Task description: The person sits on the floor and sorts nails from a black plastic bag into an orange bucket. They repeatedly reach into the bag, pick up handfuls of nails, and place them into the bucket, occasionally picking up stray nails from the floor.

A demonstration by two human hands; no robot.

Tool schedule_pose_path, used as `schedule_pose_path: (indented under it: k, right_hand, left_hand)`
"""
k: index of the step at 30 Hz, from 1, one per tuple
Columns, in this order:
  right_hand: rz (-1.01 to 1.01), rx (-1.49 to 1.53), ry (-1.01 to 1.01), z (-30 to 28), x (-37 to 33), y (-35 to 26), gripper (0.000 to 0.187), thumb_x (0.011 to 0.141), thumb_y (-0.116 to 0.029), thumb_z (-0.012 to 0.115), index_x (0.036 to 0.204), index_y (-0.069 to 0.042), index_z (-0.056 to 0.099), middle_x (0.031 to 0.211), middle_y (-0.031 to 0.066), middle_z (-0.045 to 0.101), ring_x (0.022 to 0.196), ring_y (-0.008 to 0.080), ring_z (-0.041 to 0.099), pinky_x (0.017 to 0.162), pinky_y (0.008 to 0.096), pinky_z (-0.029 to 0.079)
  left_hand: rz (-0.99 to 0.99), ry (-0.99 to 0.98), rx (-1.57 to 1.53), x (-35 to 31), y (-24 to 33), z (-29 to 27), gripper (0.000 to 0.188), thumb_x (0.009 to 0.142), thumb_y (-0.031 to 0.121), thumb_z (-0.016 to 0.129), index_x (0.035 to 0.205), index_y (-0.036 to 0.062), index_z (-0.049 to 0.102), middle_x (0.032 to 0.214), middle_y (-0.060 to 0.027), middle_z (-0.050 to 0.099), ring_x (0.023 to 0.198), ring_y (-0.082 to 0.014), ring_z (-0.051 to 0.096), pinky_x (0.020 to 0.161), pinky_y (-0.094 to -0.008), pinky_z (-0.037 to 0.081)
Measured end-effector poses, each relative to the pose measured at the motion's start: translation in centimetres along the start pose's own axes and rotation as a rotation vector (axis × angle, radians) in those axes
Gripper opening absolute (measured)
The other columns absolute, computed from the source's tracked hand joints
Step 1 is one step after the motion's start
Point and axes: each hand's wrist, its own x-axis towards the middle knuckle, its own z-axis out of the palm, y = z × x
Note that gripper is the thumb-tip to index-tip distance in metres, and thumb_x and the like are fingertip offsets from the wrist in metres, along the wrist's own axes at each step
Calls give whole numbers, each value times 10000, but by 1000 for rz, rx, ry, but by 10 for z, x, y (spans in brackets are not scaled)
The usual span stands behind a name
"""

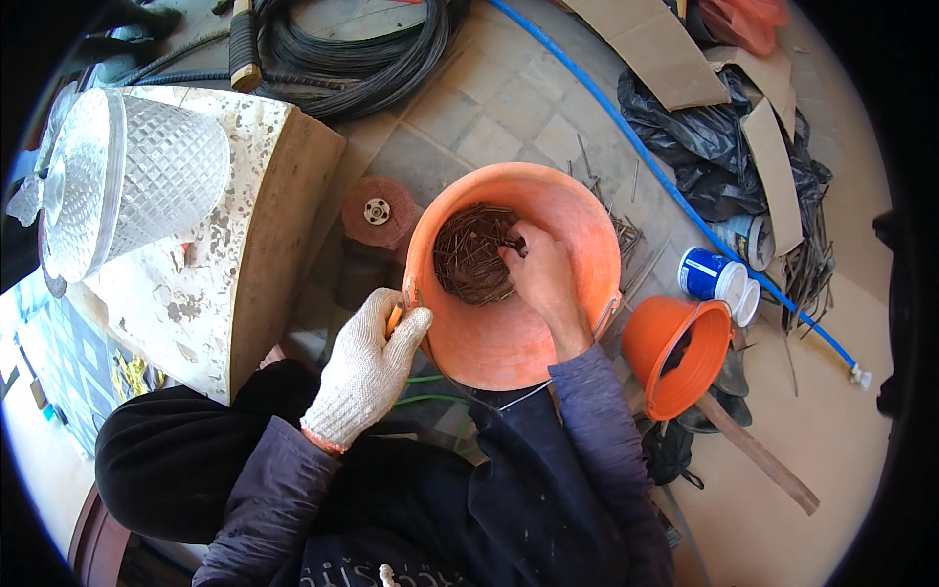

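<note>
we see the large, round, orange plastic bucket (465, 352) on the pale tiled floor (494, 142), close in front of the body with its mouth facing up, which probably lets both hands work over it without stretching. the heap of thin, rust-brown metal pieces (469, 262) (nails or cut wire, we cannot say which) lies inside, toward the far left of the bottom, and the tall wall likely keeps loose bits from spilling. our bare right hand (544, 279) reaches in from the near right side, fingertips at the heap's right edge and pinched on a small dark piece (514, 244); bare skin perhaps gives a finer feel for such slender stuff. our left hand (362, 362), in a white knitted glove, is at the left rim, curled around a small orange piece (394, 321) whose kind we cannot make out; the glove presumably guards against sharp ends. from the gloved hand, the heap lies ahead and to the right, beyond its fingers; from the bare fingertips, it lies immediately left. the smaller orange plastic bucket (650, 338) leans over just right of the right forearm.
</note>
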Motion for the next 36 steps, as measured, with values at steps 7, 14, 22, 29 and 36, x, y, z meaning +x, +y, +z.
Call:
schedule_pose_path:
  k: [7, 14, 22, 29, 36]
  right_hand:
    - [109, 99, -16, -29, -16, -11, 265, 952, -73, 673, 1186, 50, 678, 942, 235, 746, 837, 381, 740, 767, 456, 559]
    - [185, 323, -123, -53, -57, -21, 370, 1020, -78, 573, 1348, 89, 540, 943, 190, 732, 801, 199, 753, 679, 327, 577]
    - [280, 532, -255, -54, -56, -14, 230, 1065, -152, 556, 1201, 33, 569, 1076, 179, 720, 932, 251, 748, 742, 329, 610]
    - [135, 110, -136, -82, -70, -36, 110, 1003, -101, 642, 994, 6, 615, 841, 62, 665, 760, 111, 663, 662, 276, 563]
    - [-250, -187, -2, -67, -46, -26, 115, 932, -70, 679, 1028, -8, 665, 845, 165, 703, 730, 285, 704, 658, 417, 544]
  left_hand:
    - [-15, -10, 13, -1, 3, -1, 280, 1030, 279, 670, 1063, 5, 620, 851, -186, 651, 774, -275, 651, 746, -396, 521]
    - [-24, -6, 11, -1, 4, -1, 272, 1029, 267, 672, 1080, 4, 624, 858, -185, 658, 783, -283, 661, 758, -396, 528]
    - [-22, -6, 12, -1, 3, -1, 270, 1030, 271, 670, 1085, 13, 618, 864, -184, 662, 795, -302, 671, 763, -403, 528]
    - [-17, -6, 25, -2, 3, -1, 271, 1028, 275, 672, 1088, 15, 619, 870, -184, 672, 812, -316, 688, 764, -409, 532]
    - [-26, -5, 3, -1, 3, -1, 269, 1026, 277, 673, 1092, 21, 624, 868, -188, 680, 806, -325, 694, 761, -410, 533]
